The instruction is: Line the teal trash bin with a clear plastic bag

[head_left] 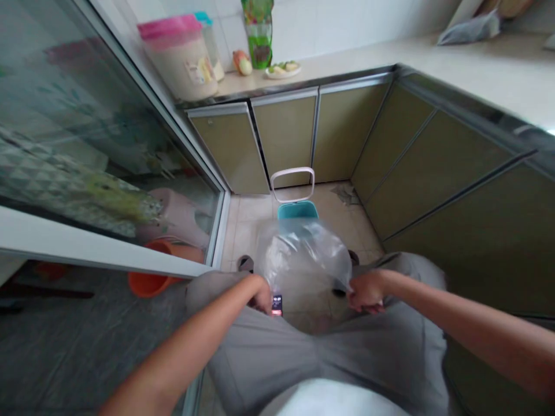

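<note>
Two grey trouser legs (260, 341) stand nearest, and over them two bare hands draw one clear plastic bag (303, 248) between them: the left hand (261, 296) is closed on its left edge, the right hand (366, 290) on its right. Just beside the left hand is one phone (277, 306), its lit screen showing a small clock that seems to end in 27; the lines below are too small to read. The bag spreads above the tiles, overlapping the near side of one teal bin (299, 210), behind which one pale ring-shaped rim (292, 171) stands raised. Beyond are three cabinet doors (284, 130) and, on the counter, two lidded containers, the larger (173, 63) with one label too blurred to read, one onion (242, 62), one green printed pouch (259, 40), its print illegible, and one plate (282, 74) of cut pieces.
</note>
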Demonstrator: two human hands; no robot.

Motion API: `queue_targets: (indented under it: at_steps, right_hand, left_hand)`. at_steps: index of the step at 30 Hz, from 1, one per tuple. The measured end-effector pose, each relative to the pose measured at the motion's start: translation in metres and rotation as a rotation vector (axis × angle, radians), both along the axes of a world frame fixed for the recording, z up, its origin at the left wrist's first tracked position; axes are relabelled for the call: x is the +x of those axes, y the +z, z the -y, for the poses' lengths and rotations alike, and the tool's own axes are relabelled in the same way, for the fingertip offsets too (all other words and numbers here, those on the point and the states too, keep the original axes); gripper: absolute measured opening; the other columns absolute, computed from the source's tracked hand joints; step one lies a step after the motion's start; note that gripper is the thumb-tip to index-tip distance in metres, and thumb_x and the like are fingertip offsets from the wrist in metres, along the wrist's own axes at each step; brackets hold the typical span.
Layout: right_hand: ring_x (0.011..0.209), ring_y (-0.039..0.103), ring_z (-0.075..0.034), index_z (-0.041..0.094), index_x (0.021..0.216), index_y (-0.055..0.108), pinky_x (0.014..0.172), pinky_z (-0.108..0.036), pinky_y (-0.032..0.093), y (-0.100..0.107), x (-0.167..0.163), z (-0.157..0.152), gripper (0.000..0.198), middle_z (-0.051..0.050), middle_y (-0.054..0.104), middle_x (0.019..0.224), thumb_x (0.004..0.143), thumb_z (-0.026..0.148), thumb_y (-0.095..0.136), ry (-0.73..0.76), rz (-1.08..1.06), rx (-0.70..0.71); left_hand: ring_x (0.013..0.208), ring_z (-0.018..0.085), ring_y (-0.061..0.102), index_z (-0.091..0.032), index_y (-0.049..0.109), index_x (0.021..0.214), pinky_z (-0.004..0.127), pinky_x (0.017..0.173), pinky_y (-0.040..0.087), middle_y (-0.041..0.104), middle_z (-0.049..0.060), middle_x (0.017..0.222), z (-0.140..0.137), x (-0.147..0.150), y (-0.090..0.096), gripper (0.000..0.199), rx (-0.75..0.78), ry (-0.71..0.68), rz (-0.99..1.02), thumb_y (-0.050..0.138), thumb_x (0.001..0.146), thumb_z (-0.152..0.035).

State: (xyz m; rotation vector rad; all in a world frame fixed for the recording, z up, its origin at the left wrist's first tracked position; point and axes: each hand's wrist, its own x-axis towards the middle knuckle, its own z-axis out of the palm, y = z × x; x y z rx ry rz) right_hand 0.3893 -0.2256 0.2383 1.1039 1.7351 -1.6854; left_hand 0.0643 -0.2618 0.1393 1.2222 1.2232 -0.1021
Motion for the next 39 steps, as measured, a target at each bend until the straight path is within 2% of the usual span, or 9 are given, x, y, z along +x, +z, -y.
queue_targets:
  at_steps: [2, 5, 9, 12, 16, 20, 27, 32, 39]
  right_hand:
    - [0.043, 0.048, -0.01, 0.018, 0.069, 0.052, 0.045, -0.025, 0.048, -0.023, 0.007, 0.005, 0.044, 0.005, 0.049, 0.055, 0.087, 0.054, 0.069, -0.023, 0.028, -0.164]
    - [0.046, 0.043, -0.007, 0.019, 0.078, 0.053, 0.05, -0.025, 0.052, -0.015, 0.025, -0.024, 0.051, 0.006, 0.049, 0.059, 0.082, 0.067, 0.069, -0.182, -0.126, -0.24]
    - [0.047, 0.034, -0.005, 0.018, 0.088, 0.058, 0.046, -0.021, 0.045, 0.034, 0.035, -0.075, 0.054, 0.007, 0.044, 0.063, 0.08, 0.069, 0.071, -0.429, -0.312, -0.035]
    - [0.046, 0.03, -0.004, 0.019, 0.102, 0.061, 0.041, -0.018, 0.031, 0.072, 0.034, -0.107, 0.049, 0.006, 0.048, 0.068, 0.082, 0.061, 0.074, -0.525, -0.402, 0.084]
    - [0.047, 0.031, -0.004, 0.02, 0.116, 0.063, 0.042, -0.018, 0.02, 0.108, 0.03, -0.14, 0.038, 0.005, 0.05, 0.068, 0.088, 0.044, 0.073, -0.606, -0.482, 0.219]
    - [0.048, 0.033, -0.004, 0.022, 0.128, 0.061, 0.044, -0.017, 0.021, 0.129, 0.026, -0.163, 0.037, 0.007, 0.044, 0.065, 0.093, 0.031, 0.069, -0.608, -0.543, 0.346]
    - [0.05, 0.041, -0.008, 0.025, 0.141, 0.057, 0.046, -0.019, 0.036, 0.123, 0.019, -0.18, 0.058, 0.006, 0.048, 0.068, 0.086, 0.031, 0.073, -0.595, -0.592, 0.619]
    - [0.075, 0.06, -0.014, 0.02, 0.144, 0.057, 0.067, -0.025, 0.052, 0.098, 0.013, -0.181, 0.064, -0.002, 0.066, 0.091, 0.082, 0.031, 0.071, -0.592, -0.562, 0.817]
    - [0.075, 0.059, -0.015, 0.019, 0.141, 0.055, 0.069, -0.025, 0.05, 0.041, 0.013, -0.175, 0.06, -0.001, 0.066, 0.09, 0.083, 0.032, 0.066, -0.538, -0.365, 0.77]
  left_hand:
    - [0.066, 0.018, 0.063, -0.015, 0.078, 0.09, 0.03, 0.062, 0.052, 0.069, 0.005, 0.078, -0.004, -0.015, 0.002, 0.033, -0.198, -0.11, 0.039, 0.085, 0.078, -0.044]
    - [0.06, 0.012, 0.056, -0.016, 0.08, 0.095, 0.025, 0.059, 0.045, 0.065, 0.003, 0.071, -0.039, -0.046, 0.029, 0.042, -0.285, -0.072, 0.216, 0.088, 0.071, -0.049]
    - [0.058, 0.007, 0.048, -0.015, 0.077, 0.11, 0.022, 0.059, 0.041, 0.056, -0.003, 0.068, -0.096, -0.067, 0.079, 0.052, 0.085, 0.345, 0.363, 0.089, 0.068, -0.043]
    - [0.057, 0.006, 0.045, -0.018, 0.067, 0.134, 0.022, 0.061, 0.041, 0.051, -0.007, 0.069, -0.128, -0.065, 0.112, 0.067, 0.344, 0.539, 0.415, 0.086, 0.072, -0.035]
    - [0.058, 0.006, 0.043, -0.019, 0.052, 0.151, 0.021, 0.062, 0.041, 0.049, -0.008, 0.071, -0.158, -0.062, 0.147, 0.086, 0.707, 0.618, 0.377, 0.083, 0.071, -0.023]
    - [0.061, 0.006, 0.042, -0.022, 0.037, 0.161, 0.02, 0.062, 0.039, 0.056, -0.006, 0.078, -0.18, -0.066, 0.166, 0.1, 0.934, 0.539, 0.33, 0.077, 0.07, -0.009]
    - [0.059, 0.005, 0.039, -0.036, 0.008, 0.167, 0.02, 0.057, 0.034, 0.064, 0.007, 0.117, -0.19, -0.074, 0.165, 0.118, 1.123, 0.414, 0.218, 0.072, 0.073, -0.006]
    - [0.06, 0.005, 0.038, -0.034, -0.001, 0.168, 0.019, 0.059, 0.033, 0.063, 0.008, 0.121, -0.176, -0.068, 0.151, 0.119, 1.171, 0.355, 0.077, 0.069, 0.075, -0.005]
    - [0.059, 0.005, 0.036, -0.03, 0.006, 0.168, 0.018, 0.061, 0.036, 0.061, 0.005, 0.115, -0.153, -0.057, 0.104, 0.116, 1.031, 0.331, 0.007, 0.064, 0.071, -0.004]
